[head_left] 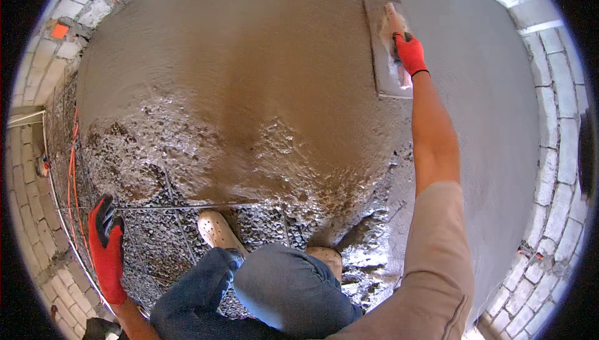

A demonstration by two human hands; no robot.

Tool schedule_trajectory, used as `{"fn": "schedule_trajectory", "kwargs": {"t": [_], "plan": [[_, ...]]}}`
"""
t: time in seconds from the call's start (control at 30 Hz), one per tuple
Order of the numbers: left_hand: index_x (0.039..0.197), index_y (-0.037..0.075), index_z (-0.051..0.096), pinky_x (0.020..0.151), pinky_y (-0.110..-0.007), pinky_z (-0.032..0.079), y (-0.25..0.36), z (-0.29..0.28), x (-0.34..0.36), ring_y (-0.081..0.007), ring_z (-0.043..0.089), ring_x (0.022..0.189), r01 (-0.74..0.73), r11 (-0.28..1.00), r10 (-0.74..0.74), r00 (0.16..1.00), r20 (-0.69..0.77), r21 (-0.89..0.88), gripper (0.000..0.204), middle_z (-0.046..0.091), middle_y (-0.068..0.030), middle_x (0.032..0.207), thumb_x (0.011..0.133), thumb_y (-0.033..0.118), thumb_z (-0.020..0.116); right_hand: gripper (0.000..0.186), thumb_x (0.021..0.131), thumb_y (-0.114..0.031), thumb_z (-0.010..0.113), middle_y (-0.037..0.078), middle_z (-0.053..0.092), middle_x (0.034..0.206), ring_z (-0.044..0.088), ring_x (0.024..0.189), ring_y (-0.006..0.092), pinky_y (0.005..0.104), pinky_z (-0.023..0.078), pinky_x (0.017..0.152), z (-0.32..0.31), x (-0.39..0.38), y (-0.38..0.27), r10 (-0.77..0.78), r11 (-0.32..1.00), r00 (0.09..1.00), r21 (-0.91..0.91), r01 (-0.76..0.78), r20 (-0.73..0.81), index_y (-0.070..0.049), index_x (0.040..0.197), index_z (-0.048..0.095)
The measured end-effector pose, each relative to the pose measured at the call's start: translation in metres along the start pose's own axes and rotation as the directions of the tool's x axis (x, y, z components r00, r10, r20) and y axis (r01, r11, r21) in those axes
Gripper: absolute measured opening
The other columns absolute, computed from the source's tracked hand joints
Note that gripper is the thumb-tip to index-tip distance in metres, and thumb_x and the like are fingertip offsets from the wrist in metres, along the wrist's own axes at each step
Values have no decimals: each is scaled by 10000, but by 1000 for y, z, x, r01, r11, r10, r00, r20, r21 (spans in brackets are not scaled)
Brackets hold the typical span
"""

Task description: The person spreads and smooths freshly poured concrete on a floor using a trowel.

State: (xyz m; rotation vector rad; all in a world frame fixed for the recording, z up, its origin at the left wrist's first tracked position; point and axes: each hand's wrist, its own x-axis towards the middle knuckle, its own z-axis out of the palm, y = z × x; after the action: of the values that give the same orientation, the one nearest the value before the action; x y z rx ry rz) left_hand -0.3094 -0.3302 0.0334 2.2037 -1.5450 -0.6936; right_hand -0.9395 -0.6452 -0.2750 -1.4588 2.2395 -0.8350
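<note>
My right hand (410, 55), in a red glove with a dark palm, is wrapped round the handle of a rectangular float trowel (382, 47). The trowel lies flat on wet grey concrete (299, 47) at the far right, my arm stretched out to it. On the left, my left hand (107, 240), in a matching red and black glove, hangs over the gravel with nothing in it. Its fingers point up and away, thumb apart from them. Smooth concrete spreads around the trowel; nearer to me it turns rough and stony.
Dark gravel (150, 249) with thin steel bars (181, 206) lies around my light clog (218, 231). Orange cables (73, 178) run along the left side. Pale block walls (546, 153) stand right and left, and an orange patch (60, 30) marks the far left corner.
</note>
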Motion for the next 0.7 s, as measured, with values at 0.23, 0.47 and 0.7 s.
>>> {"fn": "schedule_trajectory", "kwargs": {"t": [0.23, 0.47, 0.7], "plan": [[1316, 14, 444, 1042, -329, 323, -48, -10, -9, -207, 459, 1207, 128, 991, -129, 991, 18, 47, 525, 486, -123, 1318, 794, 1, 504, 586, 783, -510, 581, 264, 647, 946, 625, 937, 394, 421, 484, 786, 29, 69, -5, 1, 999, 990, 44, -7, 144, 20, 1027, 630], [1330, 11, 436, 1076, -330, 266, -48, -13, -23, -215, 415, 1257, 136, 991, -135, 988, -68, 8, 567, 465, -124, 1340, 769, -32, 501, 523, 833, -474, 588, 126, 662, 796, 611, 717, 214, 352, 487, 682, 64, 35, -101, -170, 974, 902, 208, 92, 396, 11, 1024, 634], [1355, 22, 414, 1061, -336, 300, -33, -14, -20, -207, 423, 1244, 50, 995, -48, 999, -26, 86, 521, 443, -100, 1372, 851, 86, 530, 469, 866, -451, 549, 76, 658, 850, 589, 757, 180, 336, 480, 710, 64, -42, -148, -406, 911, 723, 186, 367, 560, -63, 1117, 620]]}}
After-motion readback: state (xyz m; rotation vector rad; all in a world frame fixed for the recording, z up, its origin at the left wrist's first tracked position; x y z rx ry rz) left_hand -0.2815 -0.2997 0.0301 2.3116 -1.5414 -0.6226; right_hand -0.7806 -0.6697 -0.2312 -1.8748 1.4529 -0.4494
